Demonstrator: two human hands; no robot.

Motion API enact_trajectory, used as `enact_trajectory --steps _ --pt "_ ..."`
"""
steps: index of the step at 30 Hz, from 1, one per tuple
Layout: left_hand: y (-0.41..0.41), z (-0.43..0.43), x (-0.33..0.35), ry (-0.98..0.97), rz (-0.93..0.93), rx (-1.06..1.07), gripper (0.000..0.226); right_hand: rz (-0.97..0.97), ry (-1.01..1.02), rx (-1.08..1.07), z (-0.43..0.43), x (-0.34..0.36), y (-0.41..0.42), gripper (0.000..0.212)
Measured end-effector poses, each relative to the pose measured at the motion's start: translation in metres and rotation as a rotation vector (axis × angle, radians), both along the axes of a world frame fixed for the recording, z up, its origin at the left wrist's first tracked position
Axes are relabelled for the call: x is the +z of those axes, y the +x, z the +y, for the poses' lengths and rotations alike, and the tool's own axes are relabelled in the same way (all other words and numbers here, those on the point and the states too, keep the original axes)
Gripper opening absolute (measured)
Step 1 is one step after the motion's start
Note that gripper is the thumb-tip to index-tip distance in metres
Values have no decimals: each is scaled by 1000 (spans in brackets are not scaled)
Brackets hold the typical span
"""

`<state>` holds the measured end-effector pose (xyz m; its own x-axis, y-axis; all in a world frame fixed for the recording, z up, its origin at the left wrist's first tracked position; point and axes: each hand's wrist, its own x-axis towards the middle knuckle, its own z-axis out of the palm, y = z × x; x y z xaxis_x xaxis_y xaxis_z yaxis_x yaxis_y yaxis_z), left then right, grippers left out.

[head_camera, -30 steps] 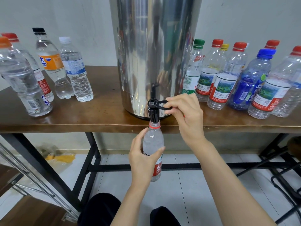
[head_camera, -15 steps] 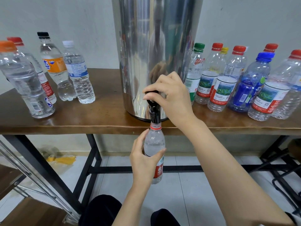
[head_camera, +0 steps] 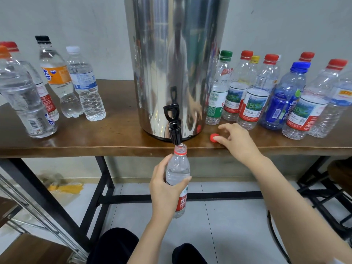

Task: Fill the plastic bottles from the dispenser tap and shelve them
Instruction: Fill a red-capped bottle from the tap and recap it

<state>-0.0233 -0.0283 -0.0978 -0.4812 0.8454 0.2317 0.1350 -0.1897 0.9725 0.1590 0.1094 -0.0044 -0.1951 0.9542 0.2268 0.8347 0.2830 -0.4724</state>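
- The left hand (head_camera: 165, 189) is wrapped around the middle of the bottle (head_camera: 178, 168), which is upright and uncapped.
- Just above this grip, the bottle's mouth sits right under the tap (head_camera: 174, 130), in front of the table (head_camera: 95, 143) edge.
- The right hand (head_camera: 238, 140) rests on the table with fingers loosely spread, gripping nothing.
- Its thumb tip touches the red cap (head_camera: 213, 137), which lies flat just left of the fingers, beside the dispenser (head_camera: 175, 54).

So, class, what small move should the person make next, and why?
Probably pinch the red cap and lift it to the bottle: the right hand touches it on the table, while the left hand holds the uncapped bottle under the tap.
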Motion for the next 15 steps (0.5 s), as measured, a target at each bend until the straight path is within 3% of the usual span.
enact_trajectory --steps 4,8,10,15 --pt "6 -4 -3 -36 23 -19 70 -187 -23 26 -1 -2 -10 47" --pt "9 -10 1 -40 36 -44 69 -161 -12 52 3 -4 -13 35" --pt "11 -13 4 -36 38 -63 69 -98 -12 102 0 -1 -12 31" --pt "10 -22 14 16 32 -102 70 326 -101 432 -41 38 -10 35"
